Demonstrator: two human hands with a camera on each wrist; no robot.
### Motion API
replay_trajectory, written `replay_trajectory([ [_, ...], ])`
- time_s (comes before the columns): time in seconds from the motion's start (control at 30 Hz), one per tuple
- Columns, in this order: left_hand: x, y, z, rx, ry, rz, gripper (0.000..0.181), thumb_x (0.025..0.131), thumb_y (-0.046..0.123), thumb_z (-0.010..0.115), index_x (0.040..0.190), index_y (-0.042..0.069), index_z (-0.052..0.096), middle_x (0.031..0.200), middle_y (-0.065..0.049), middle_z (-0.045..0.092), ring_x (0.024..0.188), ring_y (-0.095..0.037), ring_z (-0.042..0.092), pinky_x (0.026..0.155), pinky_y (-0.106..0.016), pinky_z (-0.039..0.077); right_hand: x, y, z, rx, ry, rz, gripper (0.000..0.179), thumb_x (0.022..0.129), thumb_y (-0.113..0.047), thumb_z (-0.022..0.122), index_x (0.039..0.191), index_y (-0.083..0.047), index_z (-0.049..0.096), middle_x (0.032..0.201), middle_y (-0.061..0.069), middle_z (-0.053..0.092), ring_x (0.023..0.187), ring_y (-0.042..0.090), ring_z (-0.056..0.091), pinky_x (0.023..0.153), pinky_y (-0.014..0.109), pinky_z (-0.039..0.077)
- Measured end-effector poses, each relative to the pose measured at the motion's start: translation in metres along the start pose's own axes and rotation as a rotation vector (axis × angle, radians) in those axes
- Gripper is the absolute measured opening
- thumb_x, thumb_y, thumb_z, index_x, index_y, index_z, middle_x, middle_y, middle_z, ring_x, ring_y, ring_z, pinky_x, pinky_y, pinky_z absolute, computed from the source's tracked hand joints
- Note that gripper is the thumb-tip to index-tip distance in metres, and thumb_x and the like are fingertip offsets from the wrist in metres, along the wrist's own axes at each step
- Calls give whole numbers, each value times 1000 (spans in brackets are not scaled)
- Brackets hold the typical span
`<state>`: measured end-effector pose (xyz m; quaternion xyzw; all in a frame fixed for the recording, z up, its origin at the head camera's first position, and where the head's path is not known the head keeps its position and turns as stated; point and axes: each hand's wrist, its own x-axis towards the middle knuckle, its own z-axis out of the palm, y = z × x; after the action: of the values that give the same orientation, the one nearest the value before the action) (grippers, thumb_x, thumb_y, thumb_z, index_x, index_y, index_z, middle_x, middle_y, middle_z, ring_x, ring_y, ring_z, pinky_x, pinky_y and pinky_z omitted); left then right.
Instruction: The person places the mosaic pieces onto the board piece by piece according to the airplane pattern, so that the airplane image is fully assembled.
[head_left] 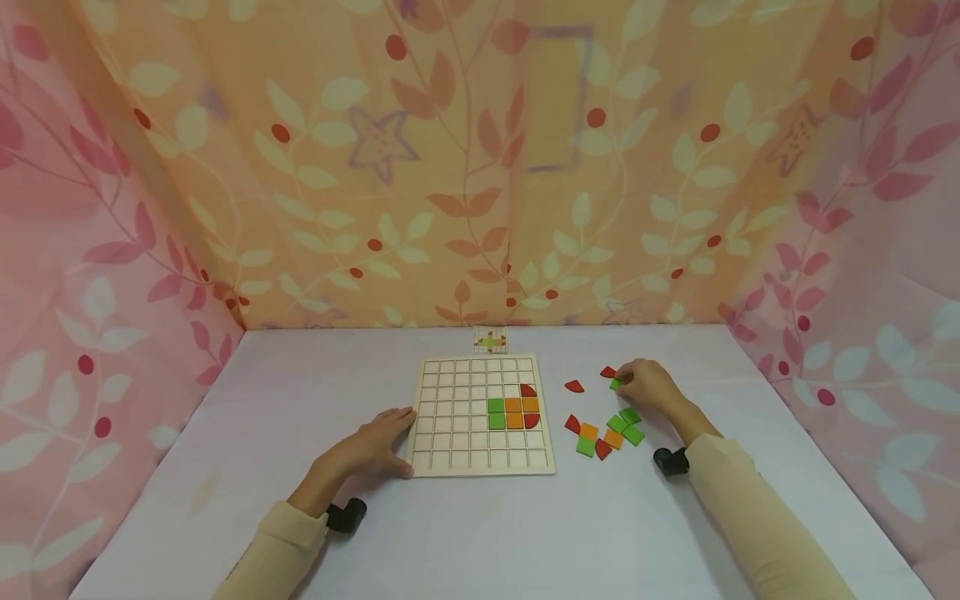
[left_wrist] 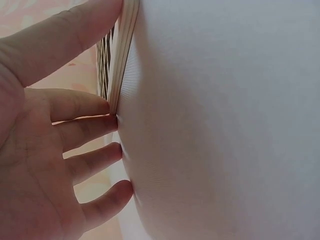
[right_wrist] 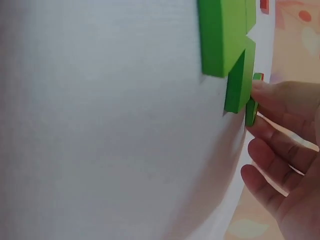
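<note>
A square wooden grid board (head_left: 451, 444) lies flat on the table. Green, orange and red tiles fill a few cells at its right side, among them a green tile (head_left: 497, 406) and an orange tile (head_left: 513, 406). My left hand (head_left: 372, 443) rests at the board's left edge, thumb by the near corner and fingers fairly straight along the side. To the right of the board, my right hand (head_left: 649, 387) pinches a small green tile (right_wrist: 252, 111) between thumb and fingers, low over the table. Beside it lies a red quarter-round tile (head_left: 607, 372). The fingers partly hide the green tile.
Several loose tiles lie right of the board, including a green tile (head_left: 633, 435), an orange tile (head_left: 613, 439) and a red quarter-round tile (head_left: 574, 387). A small pattern card (head_left: 477, 348) sits behind the board. Patterned curtains (head_left: 465, 167) enclose the white table (head_left: 315, 367).
</note>
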<state>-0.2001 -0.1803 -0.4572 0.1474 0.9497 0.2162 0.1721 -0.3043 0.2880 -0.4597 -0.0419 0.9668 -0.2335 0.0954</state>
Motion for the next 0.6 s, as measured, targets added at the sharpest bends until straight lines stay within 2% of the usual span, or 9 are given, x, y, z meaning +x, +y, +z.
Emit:
replay_trajectory([
  [0.1,1,-1,-1,3,-1,6,93,75,24,83,150,-1,33,159,-18,29,148,-41,21,115,-63,24,1,-1,0,13,3,-21,32,87,-15,71,114,3,68,108,19,66,98,31,57,94,49,51],
  [0.2,1,-1,-3,5,1,15,93,76,25,83,149,-2,33,159,-19,29,148,-41,21,115,-63,23,1,-4,0,40,-4,-41,31,86,-15,71,111,3,69,100,16,66,90,27,56,81,39,53],
  [0.3,1,0,-4,1,-1,14,93,75,25,83,149,-2,33,159,-19,29,148,-41,21,115,-64,22,1,-11,1,59,-8,-55,31,85,-16,70,111,1,69,98,13,64,86,24,54,72,32,50],
  [0.4,1,1,-4,-7,3,17,94,74,24,84,149,-3,34,158,-20,30,147,-42,22,114,-65,23,1,-20,2,53,-2,-84,31,85,-15,70,112,0,70,99,12,65,87,24,54,75,33,49],
  [0.47,1,1,-3,-10,6,14,94,73,24,84,149,-3,34,158,-20,30,147,-41,22,114,-64,23,1,-28,4,35,9,-127,29,84,-14,69,110,0,71,98,12,66,88,24,54,79,35,49],
  [0.6,0,1,-2,-12,9,20,94,73,23,84,148,-3,34,158,-20,30,147,-42,23,114,-64,24,1,-45,6,8,31,-213,26,82,-12,72,105,-1,73,93,11,68,83,23,55,77,36,48],
])
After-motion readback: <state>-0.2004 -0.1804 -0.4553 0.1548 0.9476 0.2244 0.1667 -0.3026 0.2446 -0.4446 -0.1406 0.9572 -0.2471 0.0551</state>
